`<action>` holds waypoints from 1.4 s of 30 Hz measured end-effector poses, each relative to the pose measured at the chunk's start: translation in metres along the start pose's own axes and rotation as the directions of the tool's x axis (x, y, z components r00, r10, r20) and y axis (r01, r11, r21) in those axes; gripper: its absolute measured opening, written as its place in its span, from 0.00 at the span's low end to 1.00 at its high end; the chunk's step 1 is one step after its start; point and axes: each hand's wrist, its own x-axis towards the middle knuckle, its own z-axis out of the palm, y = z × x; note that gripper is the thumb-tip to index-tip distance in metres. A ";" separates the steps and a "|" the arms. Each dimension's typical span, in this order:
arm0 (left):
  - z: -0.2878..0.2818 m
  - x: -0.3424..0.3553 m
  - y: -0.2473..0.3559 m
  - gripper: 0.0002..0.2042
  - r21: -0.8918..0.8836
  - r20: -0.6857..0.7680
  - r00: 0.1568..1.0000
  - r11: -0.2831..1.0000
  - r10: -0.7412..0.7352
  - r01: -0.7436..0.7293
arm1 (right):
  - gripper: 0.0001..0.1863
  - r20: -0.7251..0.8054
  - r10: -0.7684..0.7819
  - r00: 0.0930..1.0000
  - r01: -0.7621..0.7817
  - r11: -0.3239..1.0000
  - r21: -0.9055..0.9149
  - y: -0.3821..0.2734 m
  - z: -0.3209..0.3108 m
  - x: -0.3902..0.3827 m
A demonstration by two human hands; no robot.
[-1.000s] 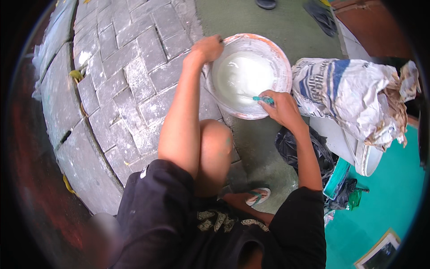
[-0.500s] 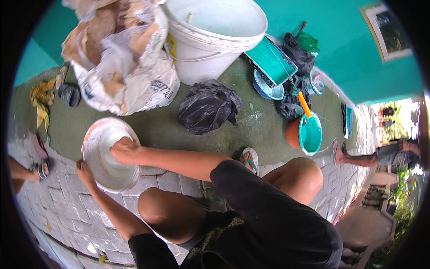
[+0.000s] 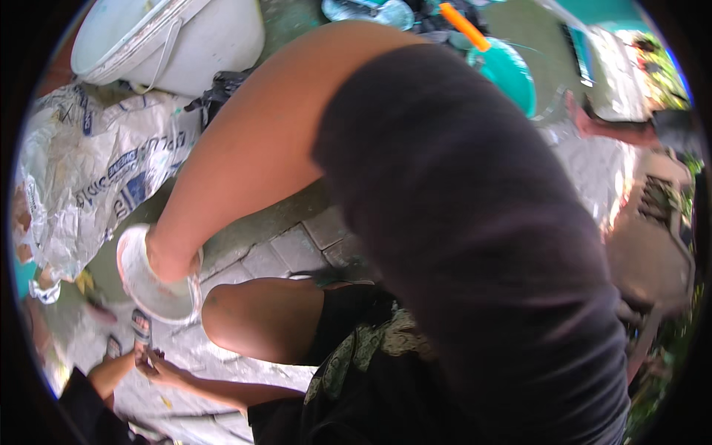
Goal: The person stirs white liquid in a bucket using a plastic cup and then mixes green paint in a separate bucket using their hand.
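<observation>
My right arm reaches across to a round white basin [image 3: 181, 309] with a worn, pinkish-smeared rim. Inside it, low against the far side, is my right hand [image 3: 169, 259]; its fingers are hidden, so whether they hold something does not show. The bottom of the basin has a pale, wet-looking coating. My left hand [image 3: 157, 368] is off the basin, just nearer to me, its fingers apart and seemingly holding nothing. In the view it overlaps another person's lower leg; whether they touch I cannot tell.
A crumpled white sack [image 3: 96, 185] and a large white bucket [image 3: 200, 52] stand beyond the basin. A teal-lined bucket [image 3: 512, 78] with an orange handle [image 3: 464, 27] is at the far right. Another person's sandalled foot [image 3: 141, 326] is close behind the basin, on grey paving [image 3: 293, 248].
My view has swung left and closer. My left hand has let go of the basin's rim and moved toward me, while my right hand stays inside it.
</observation>
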 end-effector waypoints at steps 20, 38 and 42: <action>0.458 -0.296 0.473 0.46 -0.176 0.973 0.222 0.433 -0.057 0.884 | 0.40 0.150 0.986 0.075 -0.808 -0.028 0.588 -0.023 0.025 -0.694; 0.534 -0.306 0.477 0.30 -0.421 0.899 0.436 0.201 -0.039 0.885 | 0.26 0.091 0.996 0.019 -0.780 -0.042 0.624 -0.041 0.010 -0.741; 0.508 -0.315 0.460 0.34 -0.441 0.879 0.470 0.234 -0.085 0.867 | 0.26 0.058 0.995 0.079 -0.718 0.016 0.695 -0.090 0.002 -0.784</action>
